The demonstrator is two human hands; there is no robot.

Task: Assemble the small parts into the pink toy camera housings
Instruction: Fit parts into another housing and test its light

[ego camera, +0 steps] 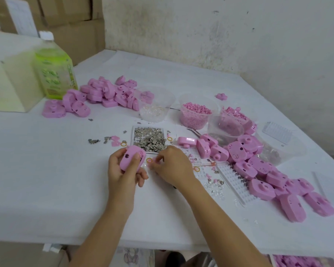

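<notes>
At the upper left of the frame a pale cream box (6,83) stands against a clear plastic bottle with a green label and white cap (54,72). Just right of them, a heap of pink plastic camera shells (108,93) lies on the white table (66,180).

Near the middle of the frame, the left hand (121,168) grips a pink plastic toy camera housing (132,158) just above the table. Its thumb lies across the front face and its fingers curl round the back. A dark round hole in the housing's face shows beside the thumb.

Behind the hands sits a flat white tray of small silver metal pieces (149,139). A small orange ring (149,160) lies on the table between the hands.

The right hand (174,166) is just beside the housing. Its fingers are bent down and bunched at the tabletop next to the ring. I cannot tell whether they pinch a part.

Further back stand a clear plastic cup of transparent bits (154,110) and a clear cup of pink pellets (196,114). At the right, a white studded plastic tray (237,184) lies beside a long pile of pink cat-faced camera shells (268,170).
</notes>
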